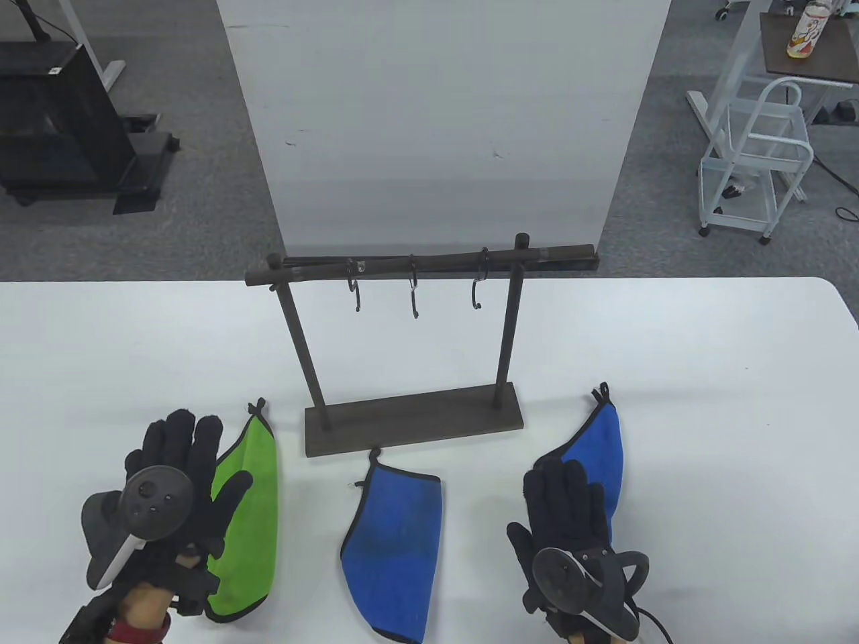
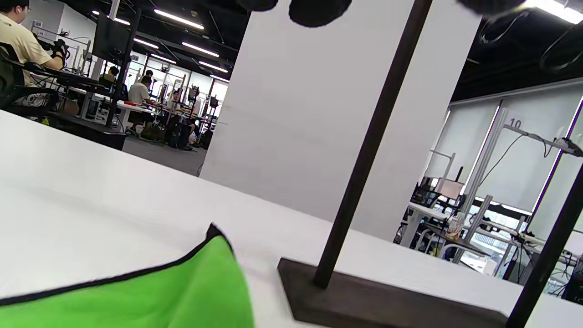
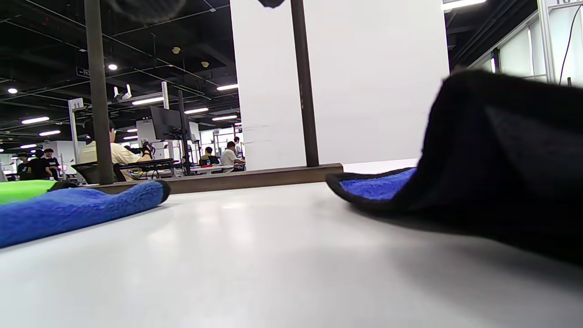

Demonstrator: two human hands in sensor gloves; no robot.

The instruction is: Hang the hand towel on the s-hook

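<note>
Three hand towels lie flat on a white table (image 1: 704, 349) in front of a dark wooden rack (image 1: 413, 419): one green towel (image 1: 251, 516) at about 8 o'clock from the rack's base, a middle blue towel (image 1: 396, 543) at about 6 o'clock, and a right blue towel (image 1: 600, 449) at about 4 o'clock. Three S-hooks hang from the rack's crossbar (image 1: 429, 261), all bare: a left hook (image 1: 356, 292), a centre hook (image 1: 414, 295) and a right hook (image 1: 478, 288).

Each towel is a long, black-edged wedge running near to far, its narrow end and black hanging loop pointing toward the rack. The green towel's long axis tips slightly toward 1 o'clock, its loop (image 1: 258, 406) at the far tip. The middle blue towel points toward 11 o'clock, with its loop (image 1: 374, 456) just beside the base's front edge. The right blue towel leans toward 1 o'clock, its loop (image 1: 601, 392) well clear of the base.

Two gloved hands work at the near edge. The left hand (image 1: 178, 496) is spread, fingers extended and unclenched, lying over the green towel's left edge and grasping nothing. The right hand (image 1: 567, 516) is likewise flat and released, its fingers (image 1: 570, 479) resting on the near end of the right blue towel; the right wrist view shows the glove lying on blue cloth (image 3: 378, 186).
</note>
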